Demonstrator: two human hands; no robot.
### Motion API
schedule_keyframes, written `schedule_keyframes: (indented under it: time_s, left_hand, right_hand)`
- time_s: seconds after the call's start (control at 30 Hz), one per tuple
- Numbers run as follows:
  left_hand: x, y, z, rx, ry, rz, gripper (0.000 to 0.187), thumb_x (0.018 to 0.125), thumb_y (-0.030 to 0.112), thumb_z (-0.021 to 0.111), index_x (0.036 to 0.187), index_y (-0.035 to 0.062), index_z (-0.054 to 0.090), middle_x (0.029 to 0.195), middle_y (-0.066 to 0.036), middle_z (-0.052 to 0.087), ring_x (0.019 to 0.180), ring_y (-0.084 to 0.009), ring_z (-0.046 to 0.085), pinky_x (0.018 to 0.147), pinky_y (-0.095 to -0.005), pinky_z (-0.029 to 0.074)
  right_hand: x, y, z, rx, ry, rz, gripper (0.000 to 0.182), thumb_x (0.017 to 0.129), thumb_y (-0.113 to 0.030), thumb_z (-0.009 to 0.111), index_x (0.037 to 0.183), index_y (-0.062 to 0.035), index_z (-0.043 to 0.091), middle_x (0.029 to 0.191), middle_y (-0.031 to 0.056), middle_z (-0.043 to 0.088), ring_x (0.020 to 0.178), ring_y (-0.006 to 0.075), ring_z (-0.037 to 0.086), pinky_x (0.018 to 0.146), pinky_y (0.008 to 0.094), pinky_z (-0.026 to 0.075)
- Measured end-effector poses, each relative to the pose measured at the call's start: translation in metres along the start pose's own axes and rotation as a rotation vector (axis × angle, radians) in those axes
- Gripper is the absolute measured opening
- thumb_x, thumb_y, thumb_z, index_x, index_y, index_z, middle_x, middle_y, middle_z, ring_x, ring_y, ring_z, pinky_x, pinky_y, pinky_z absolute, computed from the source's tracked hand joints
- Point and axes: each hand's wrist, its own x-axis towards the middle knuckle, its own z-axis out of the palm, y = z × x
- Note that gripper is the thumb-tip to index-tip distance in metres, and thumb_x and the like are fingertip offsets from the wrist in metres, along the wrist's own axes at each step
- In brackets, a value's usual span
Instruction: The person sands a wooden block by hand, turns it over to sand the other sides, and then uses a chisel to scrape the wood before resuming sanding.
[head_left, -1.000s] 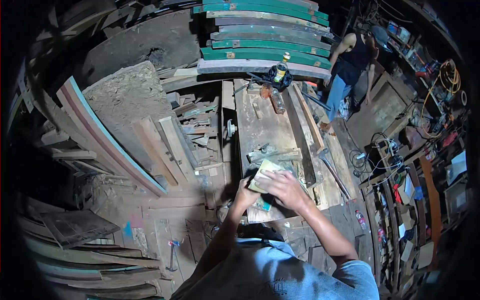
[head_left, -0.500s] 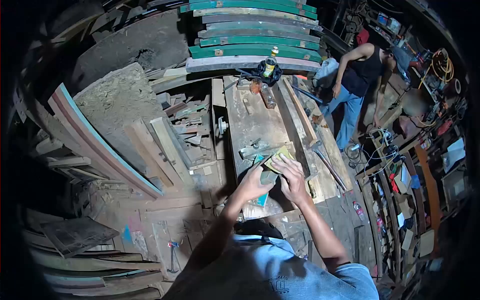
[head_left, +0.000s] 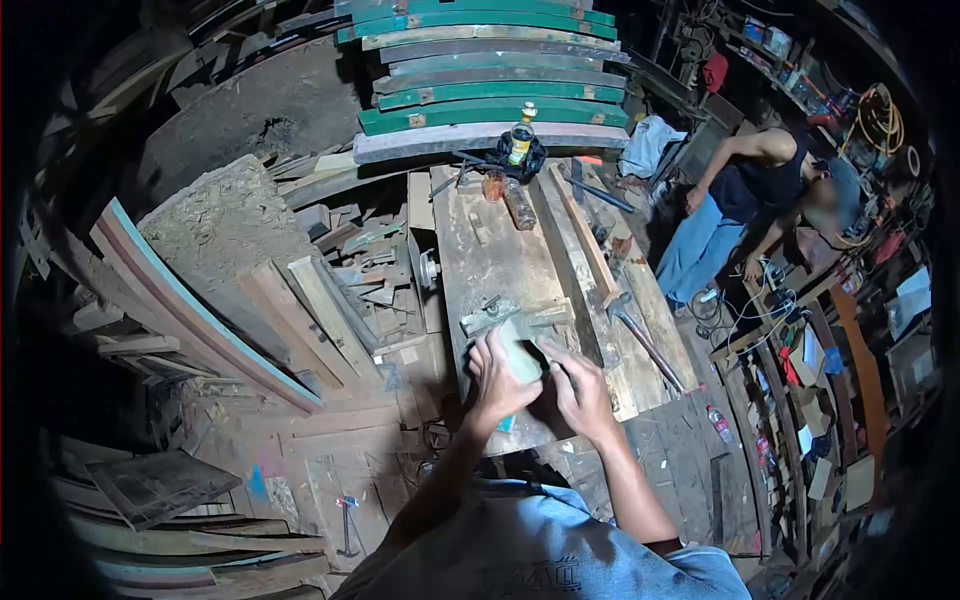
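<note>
R hand [head_left: 582, 392] now beside pale blk [head_left: 518, 352].

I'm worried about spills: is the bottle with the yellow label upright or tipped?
Upright: the yellow-labelled bottle stands near the far end of the workbench, cap uppermost, with dark material around its lower part.

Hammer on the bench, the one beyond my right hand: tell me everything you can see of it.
The hammer has a grey, metal-looking head and a long, slim, dark reddish-brown handle whose material I can't tell. It lies on pale boards at the bench's right side, head away from the wearer, handle slanting down to the right in the picture. The head sits by the near end of a wooden strip; contact is unclear. The right hand is apart from it.
</note>
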Motion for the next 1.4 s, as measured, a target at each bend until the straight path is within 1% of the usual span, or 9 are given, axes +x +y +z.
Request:
schedule_keyframes:
  time_s: [0.13, 0.33, 0.4, 0.5, 0.63, 0.73, 0.93, 1.23, 1.4]
  left_hand:
    - [-0.007, -0.001, -0.005, 0.179, -0.041, 0.019, 0.116, 0.061, 0.030, 0.094, 0.156, 0.0030, 0.033, 0.140, -0.026, 0.043, 0.130, -0.0494, 0.043, 0.110, -0.0630, 0.036]
    - [-0.023, -0.054, 0.016, 0.089, 0.033, 0.076, 0.105, 0.062, 0.035, 0.094, 0.148, 0.0020, 0.045, 0.129, -0.028, 0.054, 0.121, -0.0492, 0.052, 0.106, -0.0634, 0.041]
    - [-0.030, -0.063, 0.020, 0.032, -0.039, 0.041, 0.105, 0.061, 0.042, 0.096, 0.145, 0.0011, 0.048, 0.125, -0.028, 0.058, 0.121, -0.0509, 0.055, 0.109, -0.0642, 0.040]
    - [-0.043, -0.082, 0.030, 0.319, -0.081, 0.147, 0.117, 0.060, 0.051, 0.098, 0.151, -0.0007, 0.045, 0.136, -0.028, 0.055, 0.132, -0.0516, 0.051, 0.116, -0.0646, 0.037]
    - [-0.052, -0.082, 0.031, 0.509, -0.079, 0.191, 0.128, 0.060, 0.058, 0.099, 0.157, -0.0024, 0.041, 0.149, -0.028, 0.050, 0.142, -0.0514, 0.047, 0.123, -0.0635, 0.034]
    - [-0.026, -0.030, -0.001, 0.618, -0.409, -0.040, 0.139, 0.060, 0.063, 0.099, 0.164, -0.0028, 0.035, 0.160, -0.028, 0.043, 0.150, -0.0487, 0.041, 0.127, -0.0615, 0.032]
    - [-0.020, -0.082, -0.018, 0.326, -0.309, 0.410, 0.131, 0.059, 0.062, 0.098, 0.161, 0.0004, 0.045, 0.150, -0.027, 0.052, 0.142, -0.0484, 0.049, 0.123, -0.0599, 0.037]
    - [-0.025, -0.047, -0.011, 0.480, -0.325, 0.227, 0.122, 0.055, 0.054, 0.098, 0.154, 0.0017, 0.051, 0.138, -0.021, 0.057, 0.132, -0.0436, 0.055, 0.115, -0.0605, 0.042]
    - [-0.020, -0.049, -0.012, 0.472, -0.444, 0.128, 0.118, 0.063, 0.053, 0.096, 0.157, 0.0018, 0.046, 0.145, -0.021, 0.052, 0.137, -0.0439, 0.053, 0.109, -0.0600, 0.051]
  right_hand:
    - [-0.012, -0.003, -0.010, -0.177, -0.170, 0.006, 0.037, 0.100, 0.004, 0.065, 0.135, 0.0014, 0.073, 0.138, 0.0247, 0.074, 0.133, 0.0413, 0.069, 0.115, 0.0465, 0.054]
    - [-0.026, 0.025, 0.008, -0.070, -0.213, 0.192, 0.035, 0.108, -0.006, 0.059, 0.140, -0.0029, 0.072, 0.139, 0.0255, 0.073, 0.129, 0.0437, 0.070, 0.110, 0.0457, 0.055]
    - [-0.041, 0.046, 0.021, -0.075, -0.177, 0.174, 0.030, 0.109, -0.008, 0.059, 0.135, -0.0009, 0.072, 0.128, 0.0295, 0.074, 0.120, 0.0484, 0.071, 0.100, 0.0492, 0.058]
    - [-0.062, 0.069, 0.032, -0.137, -0.146, 0.321, 0.023, 0.109, -0.013, 0.060, 0.122, 0.0039, 0.069, 0.098, 0.0360, 0.068, 0.099, 0.0572, 0.067, 0.081, 0.0570, 0.054]
    - [-0.080, 0.092, 0.037, -0.106, -0.033, 0.480, 0.030, 0.111, -0.016, 0.059, 0.131, 0.0035, 0.071, 0.111, 0.0360, 0.073, 0.106, 0.0539, 0.072, 0.089, 0.0545, 0.058]
    - [-0.075, 0.099, 0.039, -0.046, -0.005, 0.474, 0.033, 0.112, -0.016, 0.058, 0.137, 0.0031, 0.070, 0.115, 0.0351, 0.074, 0.112, 0.0520, 0.073, 0.093, 0.0509, 0.058]
    - [-0.074, 0.103, 0.063, 0.016, 0.018, 0.415, 0.033, 0.113, -0.017, 0.057, 0.134, 0.0049, 0.070, 0.114, 0.0355, 0.075, 0.113, 0.0520, 0.073, 0.096, 0.0507, 0.057]
    - [-0.093, 0.076, 0.065, -0.072, 0.006, 0.542, 0.030, 0.111, -0.015, 0.057, 0.127, 0.0057, 0.071, 0.102, 0.0353, 0.075, 0.103, 0.0520, 0.075, 0.088, 0.0548, 0.057]
    - [-0.065, 0.086, 0.087, -0.032, 0.121, 0.505, 0.030, 0.111, -0.015, 0.056, 0.127, 0.0060, 0.070, 0.102, 0.0341, 0.075, 0.102, 0.0514, 0.075, 0.087, 0.0541, 0.057]
